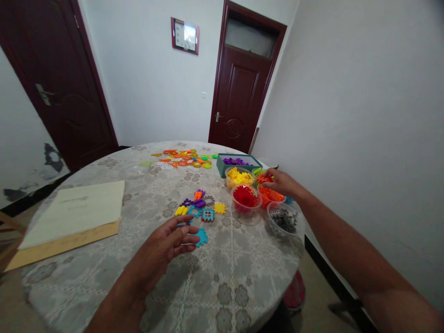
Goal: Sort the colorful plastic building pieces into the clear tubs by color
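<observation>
My left hand (173, 240) is open above the table, palm turned sideways with fingers apart and nothing in them. Just beyond its fingers lie a blue toothed plastic piece (201, 237), a blue square lattice piece (208, 215), a yellow square piece (219, 208), joined yellow pieces (181, 211) and purple pieces (199, 202). My right hand (279, 181) reaches over the bowls at the right, fingers bent down at red-orange toothed pieces (264, 178). Its fingertips look closed there; what they grip is too small to make out.
Clear bowls hold yellow (240, 175), red (246, 196), orange (269, 194) and grey (283, 219) pieces. Behind them stands a green box (222, 167) with purple pieces. Loose colourful pieces (185, 158) lie at the far side. A paper-covered board (72, 210) rests at left.
</observation>
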Demonstrator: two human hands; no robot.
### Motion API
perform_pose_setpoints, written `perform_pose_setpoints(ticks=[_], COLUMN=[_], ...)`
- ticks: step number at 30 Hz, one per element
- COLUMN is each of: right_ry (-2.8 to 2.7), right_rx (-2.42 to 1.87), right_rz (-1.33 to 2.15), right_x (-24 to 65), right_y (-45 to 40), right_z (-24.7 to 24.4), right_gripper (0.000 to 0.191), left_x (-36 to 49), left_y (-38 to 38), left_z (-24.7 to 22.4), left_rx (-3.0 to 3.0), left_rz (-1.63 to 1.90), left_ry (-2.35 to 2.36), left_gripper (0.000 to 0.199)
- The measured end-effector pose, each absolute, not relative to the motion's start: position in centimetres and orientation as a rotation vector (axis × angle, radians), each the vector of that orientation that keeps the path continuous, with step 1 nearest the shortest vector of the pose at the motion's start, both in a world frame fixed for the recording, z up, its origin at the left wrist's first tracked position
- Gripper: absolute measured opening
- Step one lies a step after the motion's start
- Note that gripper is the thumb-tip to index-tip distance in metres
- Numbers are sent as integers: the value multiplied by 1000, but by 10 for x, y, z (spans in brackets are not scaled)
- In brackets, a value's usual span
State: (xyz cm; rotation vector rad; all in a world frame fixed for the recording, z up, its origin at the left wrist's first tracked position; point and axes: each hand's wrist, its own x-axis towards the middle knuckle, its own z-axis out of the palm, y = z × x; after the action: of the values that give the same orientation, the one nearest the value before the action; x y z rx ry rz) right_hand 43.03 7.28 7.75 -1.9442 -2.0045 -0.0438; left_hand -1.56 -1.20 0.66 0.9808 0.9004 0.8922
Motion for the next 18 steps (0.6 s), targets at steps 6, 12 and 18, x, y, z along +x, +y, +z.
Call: perform_pose_setpoints(ticks=[6,12,18], right_ry=[-2024,-2070,-2106], right_rx=[-2220,-2184,-2166], right_rz=[-62,16,-46], right_x=[465,478,478], right_y=[108,112,110], right_z=[57,46,39], right_gripper=[34,42,39], left_x=[-19,-21,-21], left_y=[-8,-7,-8], left_z=[5,2,5], left_rx=[1002,1014,1015], left_rz=[906,899,913], left_ry=[945,961,963], left_gripper=[56,54,53])
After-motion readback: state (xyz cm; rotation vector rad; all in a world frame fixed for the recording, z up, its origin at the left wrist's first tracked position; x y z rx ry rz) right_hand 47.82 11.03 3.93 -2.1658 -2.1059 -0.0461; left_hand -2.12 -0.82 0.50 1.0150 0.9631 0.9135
